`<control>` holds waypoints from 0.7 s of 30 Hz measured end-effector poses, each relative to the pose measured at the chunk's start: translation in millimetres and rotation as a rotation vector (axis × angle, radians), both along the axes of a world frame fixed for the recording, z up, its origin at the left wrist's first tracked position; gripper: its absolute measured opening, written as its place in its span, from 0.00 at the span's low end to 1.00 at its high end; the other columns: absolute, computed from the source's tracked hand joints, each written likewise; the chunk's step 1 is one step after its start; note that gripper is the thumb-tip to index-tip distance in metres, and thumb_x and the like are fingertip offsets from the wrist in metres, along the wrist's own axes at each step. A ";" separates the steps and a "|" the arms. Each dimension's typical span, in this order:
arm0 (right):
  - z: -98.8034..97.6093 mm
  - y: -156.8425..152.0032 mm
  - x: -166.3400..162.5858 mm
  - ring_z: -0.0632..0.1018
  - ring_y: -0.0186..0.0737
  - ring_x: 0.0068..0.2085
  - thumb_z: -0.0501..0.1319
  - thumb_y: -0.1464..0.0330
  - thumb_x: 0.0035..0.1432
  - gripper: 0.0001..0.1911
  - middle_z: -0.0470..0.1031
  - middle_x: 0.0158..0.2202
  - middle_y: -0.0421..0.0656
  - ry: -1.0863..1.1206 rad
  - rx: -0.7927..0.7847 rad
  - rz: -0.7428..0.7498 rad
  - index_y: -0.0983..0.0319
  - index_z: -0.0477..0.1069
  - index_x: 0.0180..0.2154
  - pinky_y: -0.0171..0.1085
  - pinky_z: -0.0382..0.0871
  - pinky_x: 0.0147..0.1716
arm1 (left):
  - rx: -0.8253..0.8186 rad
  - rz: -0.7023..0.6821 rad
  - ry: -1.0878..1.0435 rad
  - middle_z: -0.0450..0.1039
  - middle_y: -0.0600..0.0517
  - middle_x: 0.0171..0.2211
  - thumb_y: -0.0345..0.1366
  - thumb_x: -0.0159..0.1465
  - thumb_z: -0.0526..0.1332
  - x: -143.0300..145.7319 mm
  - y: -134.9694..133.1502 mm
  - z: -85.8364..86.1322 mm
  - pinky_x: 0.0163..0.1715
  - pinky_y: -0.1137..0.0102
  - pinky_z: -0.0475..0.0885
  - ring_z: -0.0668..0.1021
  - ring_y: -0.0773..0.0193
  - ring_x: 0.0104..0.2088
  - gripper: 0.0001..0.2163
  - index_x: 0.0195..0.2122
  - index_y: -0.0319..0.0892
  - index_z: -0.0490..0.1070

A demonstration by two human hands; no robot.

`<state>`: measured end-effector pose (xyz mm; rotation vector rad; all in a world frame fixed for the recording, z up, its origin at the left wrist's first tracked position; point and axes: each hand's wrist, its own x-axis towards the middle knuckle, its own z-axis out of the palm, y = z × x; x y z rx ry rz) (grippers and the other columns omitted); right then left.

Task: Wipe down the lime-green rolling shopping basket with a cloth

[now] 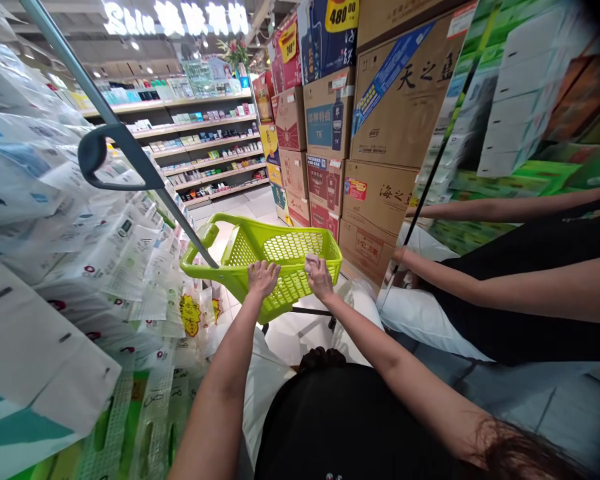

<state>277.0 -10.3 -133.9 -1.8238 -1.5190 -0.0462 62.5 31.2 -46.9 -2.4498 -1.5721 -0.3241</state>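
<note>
A lime green plastic shopping basket (pixel 280 250) on a wheeled frame stands in the aisle ahead of me, and I see nothing in it. My left hand (pixel 263 277) is closed over the basket's near rim. My right hand (pixel 319 275) grips the same rim a little to the right, fingers curled over the edge. A long grey pull handle (pixel 130 143) rises from the basket's left side up toward the top left.
Packs of tissue in white plastic (pixel 55 253) are stacked on my left. Cardboard boxes (pixel 380 133) are piled high on the right. Another person's arms (pixel 480 283) reach in from the right over a white bag (pixel 425 320). Shelves of goods (pixel 205 147) line the far end.
</note>
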 end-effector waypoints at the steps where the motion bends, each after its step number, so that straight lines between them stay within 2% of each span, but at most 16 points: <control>1: -1.3 -2.5 2.2 0.71 0.47 0.52 0.59 0.73 0.61 0.26 0.65 0.56 0.52 -0.023 -0.007 0.017 0.60 0.70 0.60 0.38 0.71 0.49 | 0.002 -0.004 -0.003 0.75 0.45 0.45 0.49 0.75 0.41 -0.7 -0.9 0.0 0.56 0.53 0.59 0.71 0.50 0.49 0.23 0.45 0.49 0.76; 3: -3.4 -6.5 18.6 0.71 0.47 0.52 0.58 0.73 0.62 0.24 0.66 0.54 0.51 -0.008 -0.038 -0.060 0.60 0.71 0.59 0.38 0.72 0.47 | 0.007 -0.014 -0.004 0.75 0.44 0.44 0.48 0.75 0.41 -1.5 -1.8 -1.0 0.56 0.53 0.59 0.71 0.50 0.49 0.23 0.45 0.49 0.76; 6: -0.5 -6.2 50.2 0.73 0.44 0.47 0.56 0.73 0.63 0.22 0.66 0.51 0.49 0.099 -0.120 -0.285 0.60 0.71 0.58 0.37 0.71 0.43 | 0.018 -0.022 -0.010 0.75 0.44 0.44 0.48 0.75 0.41 0.2 -1.4 -3.7 0.56 0.52 0.60 0.71 0.49 0.49 0.23 0.44 0.48 0.76; 8: 6.0 -3.1 56.3 0.74 0.43 0.45 0.56 0.73 0.63 0.21 0.66 0.51 0.49 0.156 -0.176 -0.386 0.61 0.72 0.57 0.37 0.71 0.41 | 0.029 -0.020 -0.020 0.75 0.44 0.44 0.49 0.75 0.42 3.0 -0.6 -5.4 0.55 0.52 0.60 0.71 0.49 0.49 0.23 0.44 0.48 0.76; 10: 13.4 -0.9 43.7 0.74 0.44 0.47 0.56 0.73 0.63 0.21 0.66 0.53 0.50 0.145 -0.202 -0.374 0.61 0.72 0.57 0.36 0.70 0.42 | 0.042 -0.015 -0.024 0.75 0.44 0.44 0.49 0.75 0.41 5.7 0.0 -6.5 0.56 0.52 0.60 0.71 0.49 0.50 0.24 0.44 0.48 0.77; 14: 21.2 -5.5 1.2 0.72 0.46 0.52 0.59 0.72 0.62 0.24 0.66 0.56 0.51 -0.059 -0.148 -0.088 0.59 0.70 0.60 0.36 0.70 0.46 | 0.045 -0.009 -0.013 0.75 0.44 0.44 0.48 0.75 0.40 6.1 -1.5 -6.6 0.55 0.52 0.60 0.71 0.50 0.49 0.24 0.45 0.48 0.76; 16: 21.1 -9.7 -0.8 0.71 0.46 0.53 0.59 0.72 0.63 0.24 0.66 0.56 0.51 -0.120 -0.142 -0.021 0.59 0.70 0.60 0.36 0.69 0.47 | 0.037 -0.020 -0.007 0.75 0.44 0.45 0.48 0.75 0.40 3.8 -3.2 -6.1 0.55 0.52 0.60 0.71 0.50 0.49 0.25 0.45 0.48 0.76; 18: 20.1 -11.2 14.9 0.72 0.45 0.52 0.58 0.72 0.64 0.22 0.66 0.55 0.50 -0.104 -0.173 -0.074 0.59 0.70 0.59 0.36 0.69 0.45 | 0.035 -0.032 -0.009 0.75 0.44 0.45 0.48 0.75 0.40 1.9 -4.7 -5.9 0.56 0.52 0.60 0.71 0.50 0.49 0.25 0.46 0.47 0.76; 21: 20.6 -7.6 44.4 0.74 0.43 0.47 0.56 0.72 0.66 0.20 0.66 0.54 0.51 -0.012 -0.230 -0.248 0.60 0.71 0.58 0.36 0.69 0.42 | 0.047 -0.034 -0.021 0.74 0.43 0.44 0.50 0.75 0.40 4.3 -5.7 -7.0 0.56 0.52 0.59 0.70 0.49 0.49 0.25 0.46 0.47 0.76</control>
